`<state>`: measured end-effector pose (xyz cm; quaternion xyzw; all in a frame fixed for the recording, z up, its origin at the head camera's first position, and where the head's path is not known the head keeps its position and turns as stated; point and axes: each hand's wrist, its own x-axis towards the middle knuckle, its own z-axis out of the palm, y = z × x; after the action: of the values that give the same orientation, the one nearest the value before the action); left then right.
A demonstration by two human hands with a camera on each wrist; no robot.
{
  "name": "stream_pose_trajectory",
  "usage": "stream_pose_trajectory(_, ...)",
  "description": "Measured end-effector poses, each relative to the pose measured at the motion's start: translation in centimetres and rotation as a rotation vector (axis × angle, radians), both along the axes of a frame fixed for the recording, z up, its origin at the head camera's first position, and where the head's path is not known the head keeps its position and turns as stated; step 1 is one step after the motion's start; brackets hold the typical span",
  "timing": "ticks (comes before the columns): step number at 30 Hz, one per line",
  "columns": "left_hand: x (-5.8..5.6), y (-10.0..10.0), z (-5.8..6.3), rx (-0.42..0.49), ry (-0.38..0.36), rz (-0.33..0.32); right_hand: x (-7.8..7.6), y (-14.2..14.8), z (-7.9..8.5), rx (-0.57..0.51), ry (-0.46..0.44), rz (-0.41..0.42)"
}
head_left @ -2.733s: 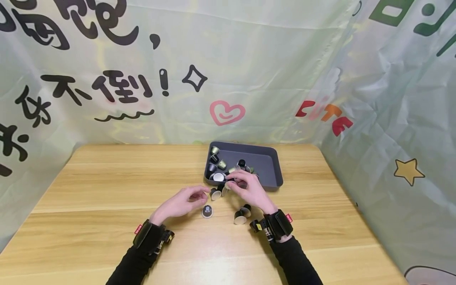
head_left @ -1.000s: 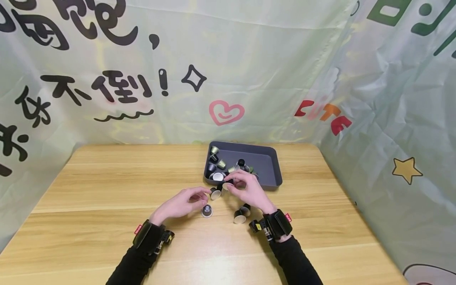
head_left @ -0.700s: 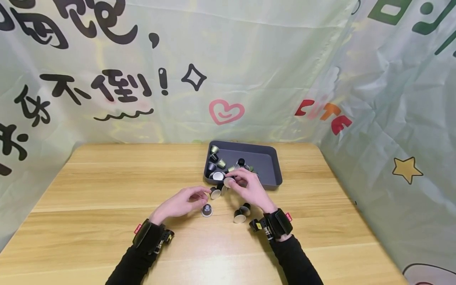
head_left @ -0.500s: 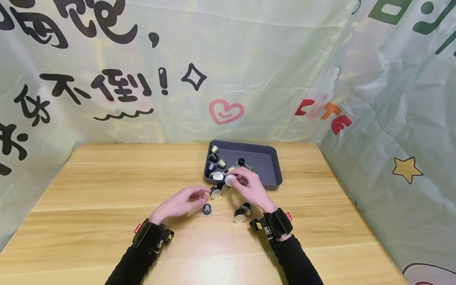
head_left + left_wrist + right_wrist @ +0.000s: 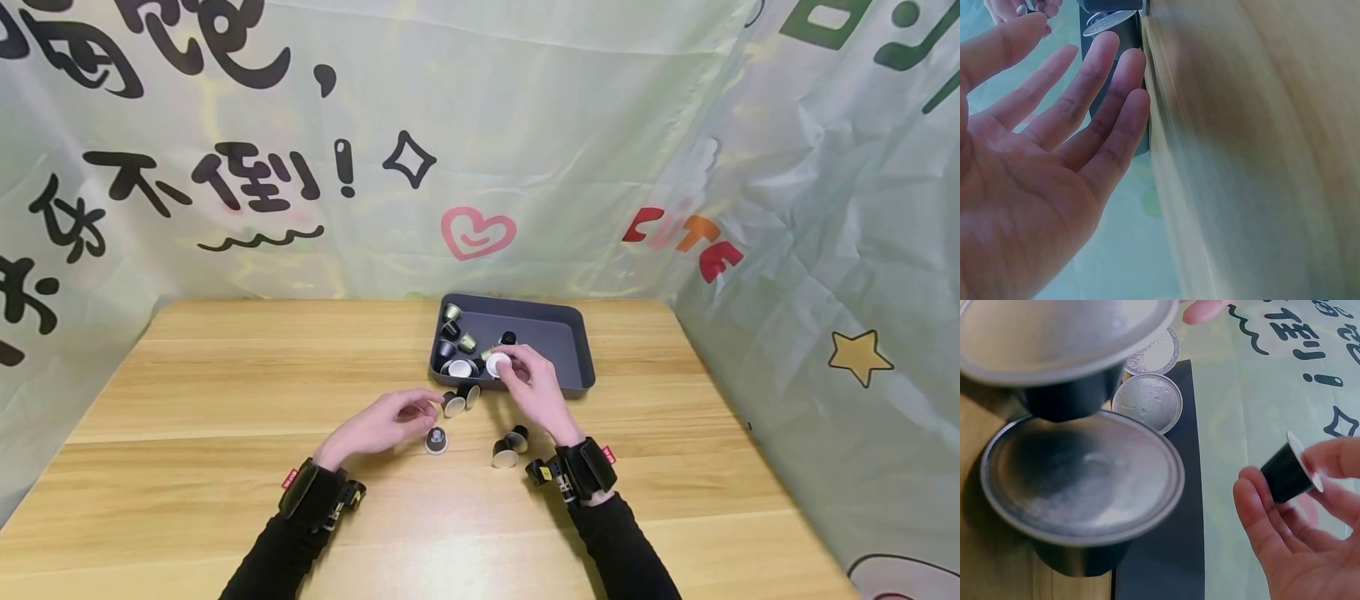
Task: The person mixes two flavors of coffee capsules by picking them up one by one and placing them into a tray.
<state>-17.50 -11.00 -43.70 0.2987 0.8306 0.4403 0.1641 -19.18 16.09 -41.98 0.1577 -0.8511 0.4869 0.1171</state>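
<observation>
A black coffee capsule [image 5: 1285, 475] with a pale foil lid is pinched between the thumb and fingers of my right hand [image 5: 538, 392], over the near side of the dark grey tray [image 5: 555, 343]. My left hand [image 5: 377, 427] hovers low over the table, its fingers loosely bent and holding nothing. Just beyond its fingertips, a dark capsule [image 5: 453, 406] and another capsule [image 5: 470, 394] lie tipped against the tray's front. A grey-brown capsule [image 5: 436, 441] stands lid down below those fingers. Two black capsules, one a front capsule [image 5: 505, 455], lie by my right wrist.
Inside the tray, several capsules gather at the left and near side, among them a green-gold capsule [image 5: 467, 342] and a white-lidded capsule [image 5: 460, 368]. Behind the wooden table [image 5: 247, 367] hangs a printed cloth [image 5: 375, 250], which also runs along the right.
My right hand has lifted the capsule from the tray's front edge, up and to the right, over the tray; its lid turns more toward the head camera. My left hand has stayed nearly still.
</observation>
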Motion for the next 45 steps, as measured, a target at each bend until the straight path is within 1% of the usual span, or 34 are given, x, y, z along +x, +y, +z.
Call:
stream_pose_trajectory(3, 0.0, 0.0, 0.1, 0.001, 0.000, 0.000, 0.0, 0.0, 0.0, -0.018, 0.004, -0.048)
stream_pose_trajectory(7, 0.1, 0.0, 0.2, -0.002, 0.002, -0.002, -0.1, 0.1, 0.0, -0.013, 0.009, -0.113)
stream_pose_trajectory(12, 0.1, 0.0, 0.3, -0.006, 0.008, -0.005, -0.3, 0.2, -0.2, -0.005, -0.021, -0.165)
stream_pose_trajectory(20, 0.2, 0.0, 0.3, -0.005, 0.009, -0.004, -0.4, 0.3, -0.4, 0.006, -0.010, -0.163)
stream_pose_trajectory(26, 0.2, -0.1, 0.3, -0.004, 0.007, -0.004, -0.7, 0.3, -0.9, 0.048, -0.015, -0.151)
stream_pose_trajectory(31, 0.2, -0.1, 0.3, -0.001, 0.004, -0.003, -0.7, 0.5, -1.2, 0.100, -0.001, -0.160)
stream_pose_trajectory(45, 0.1, 0.0, 0.4, -0.006, 0.004, 0.000, -1.1, 0.5, -2.3, 0.155, -0.009, -0.191)
